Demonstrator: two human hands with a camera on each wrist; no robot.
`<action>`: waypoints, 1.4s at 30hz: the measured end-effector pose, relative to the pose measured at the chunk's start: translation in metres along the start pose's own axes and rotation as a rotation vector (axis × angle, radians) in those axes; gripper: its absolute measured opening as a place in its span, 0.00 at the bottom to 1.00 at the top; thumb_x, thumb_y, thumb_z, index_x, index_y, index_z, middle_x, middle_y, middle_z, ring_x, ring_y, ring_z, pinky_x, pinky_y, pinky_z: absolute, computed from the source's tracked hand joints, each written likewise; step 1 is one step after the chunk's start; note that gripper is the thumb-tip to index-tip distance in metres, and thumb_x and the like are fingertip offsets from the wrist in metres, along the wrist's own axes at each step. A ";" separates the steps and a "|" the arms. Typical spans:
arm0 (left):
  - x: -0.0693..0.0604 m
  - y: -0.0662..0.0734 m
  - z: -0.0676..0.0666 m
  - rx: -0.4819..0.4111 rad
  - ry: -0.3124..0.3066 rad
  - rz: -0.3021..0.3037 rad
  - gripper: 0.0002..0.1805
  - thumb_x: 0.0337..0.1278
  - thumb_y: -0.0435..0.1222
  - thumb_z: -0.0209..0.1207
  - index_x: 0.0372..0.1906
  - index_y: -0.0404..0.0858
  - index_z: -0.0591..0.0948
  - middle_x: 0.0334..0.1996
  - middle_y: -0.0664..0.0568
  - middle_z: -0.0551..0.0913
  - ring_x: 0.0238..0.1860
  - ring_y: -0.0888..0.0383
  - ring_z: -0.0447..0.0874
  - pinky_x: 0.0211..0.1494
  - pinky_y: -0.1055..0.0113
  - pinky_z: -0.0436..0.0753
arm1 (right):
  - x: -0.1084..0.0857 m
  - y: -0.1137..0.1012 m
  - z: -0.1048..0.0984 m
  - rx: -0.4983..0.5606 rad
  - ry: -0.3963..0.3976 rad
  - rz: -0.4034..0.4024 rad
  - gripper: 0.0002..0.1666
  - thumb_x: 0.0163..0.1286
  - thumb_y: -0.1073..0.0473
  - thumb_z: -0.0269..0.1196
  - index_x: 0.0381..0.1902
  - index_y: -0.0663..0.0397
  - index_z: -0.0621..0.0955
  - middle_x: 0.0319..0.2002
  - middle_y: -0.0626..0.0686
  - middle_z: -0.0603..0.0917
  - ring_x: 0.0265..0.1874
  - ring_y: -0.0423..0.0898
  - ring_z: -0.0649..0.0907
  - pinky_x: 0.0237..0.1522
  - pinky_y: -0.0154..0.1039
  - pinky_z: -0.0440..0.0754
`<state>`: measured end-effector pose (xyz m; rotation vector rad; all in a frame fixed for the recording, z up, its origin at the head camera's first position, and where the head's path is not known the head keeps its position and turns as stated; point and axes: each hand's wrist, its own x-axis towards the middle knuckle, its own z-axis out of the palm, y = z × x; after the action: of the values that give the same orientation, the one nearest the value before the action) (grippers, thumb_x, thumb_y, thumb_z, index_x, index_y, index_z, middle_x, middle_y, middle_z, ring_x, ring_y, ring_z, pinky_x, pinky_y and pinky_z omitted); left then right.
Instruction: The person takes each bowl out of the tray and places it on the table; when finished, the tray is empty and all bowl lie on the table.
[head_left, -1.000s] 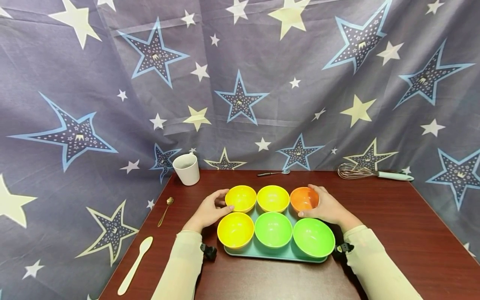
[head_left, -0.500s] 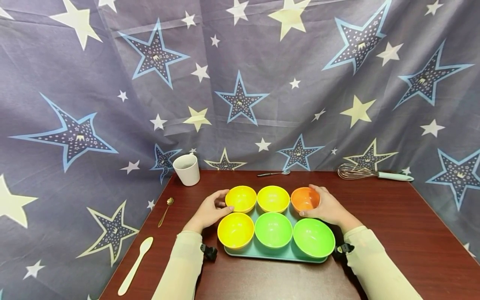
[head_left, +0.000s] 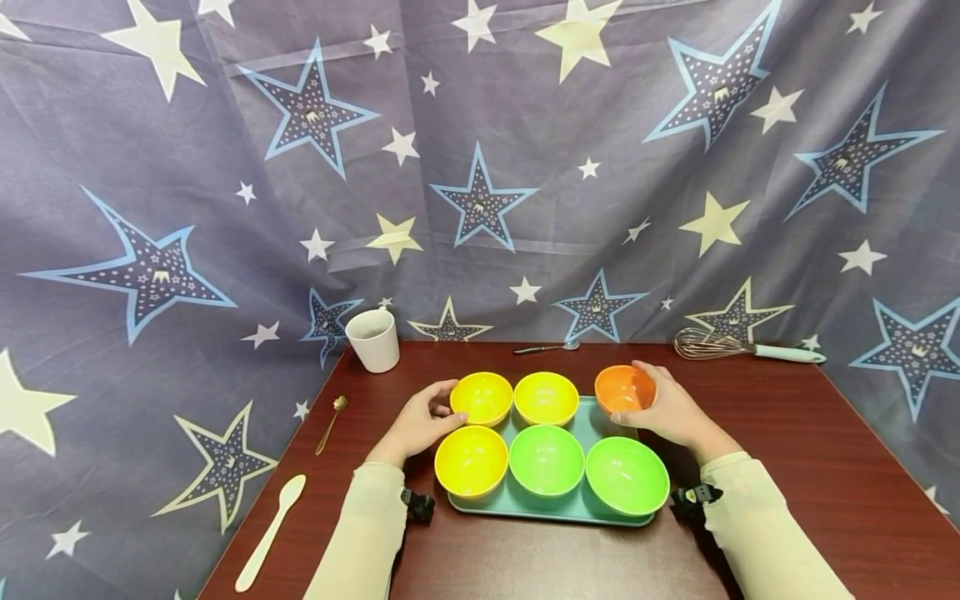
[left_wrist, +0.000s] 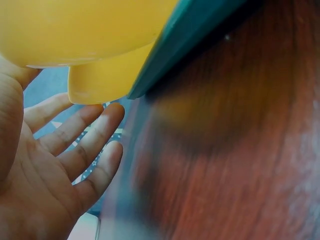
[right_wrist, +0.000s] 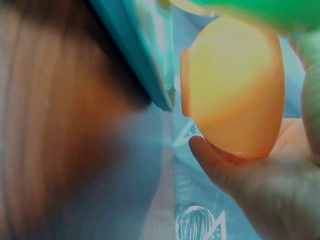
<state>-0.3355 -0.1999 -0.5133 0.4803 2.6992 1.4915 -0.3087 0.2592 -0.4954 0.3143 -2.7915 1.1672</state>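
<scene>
My right hand (head_left: 671, 410) holds the orange bowl (head_left: 628, 387) by its side, thumb in front and fingers behind. In the right wrist view the orange bowl (right_wrist: 235, 90) is raised off the teal tray (right_wrist: 150, 60). My left hand (head_left: 422, 422) rests by the back-left yellow bowl (head_left: 482, 397), thumb at its near side. In the left wrist view that hand's fingers (left_wrist: 85, 137) are spread and loosely extended beside the bowl's foot. Another yellow bowl (head_left: 547, 397) stands at back centre; in front are a yellow bowl (head_left: 471, 461) and green bowls (head_left: 547, 460) (head_left: 628, 475).
A white cup (head_left: 373, 340) stands at the back left. A small gold spoon (head_left: 332, 423) and a cream spoon (head_left: 272, 532) lie on the left. Along the back edge are a dark-handled spoon (head_left: 547, 347) and a whisk (head_left: 750, 347). Under everything is the brown table (head_left: 810, 500).
My right hand has lifted the orange bowl and moved it a little right and back, baring the tray's far corner. My left hand and the other bowls have stayed put.
</scene>
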 end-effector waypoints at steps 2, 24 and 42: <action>0.000 0.000 0.000 -0.006 -0.001 -0.002 0.36 0.62 0.40 0.74 0.74 0.46 0.75 0.63 0.49 0.81 0.46 0.54 0.83 0.50 0.59 0.85 | 0.000 0.001 -0.004 0.007 0.010 0.006 0.70 0.51 0.37 0.82 0.80 0.64 0.61 0.67 0.67 0.69 0.57 0.64 0.79 0.61 0.65 0.76; 0.003 -0.006 0.001 -0.031 -0.010 -0.004 0.35 0.61 0.40 0.74 0.73 0.49 0.76 0.59 0.53 0.83 0.45 0.54 0.83 0.49 0.61 0.85 | -0.006 0.038 -0.027 0.027 0.051 0.084 0.69 0.55 0.38 0.81 0.80 0.65 0.58 0.71 0.74 0.63 0.61 0.68 0.73 0.63 0.66 0.69; 0.003 -0.005 0.004 -0.072 -0.019 0.004 0.36 0.63 0.41 0.73 0.74 0.45 0.74 0.61 0.49 0.82 0.45 0.54 0.84 0.49 0.61 0.85 | -0.008 0.051 -0.029 0.029 0.018 0.092 0.66 0.57 0.41 0.80 0.79 0.68 0.59 0.68 0.75 0.66 0.58 0.68 0.75 0.62 0.64 0.71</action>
<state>-0.3387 -0.1986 -0.5192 0.4937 2.6217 1.5703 -0.3125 0.3158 -0.5115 0.1783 -2.8026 1.2242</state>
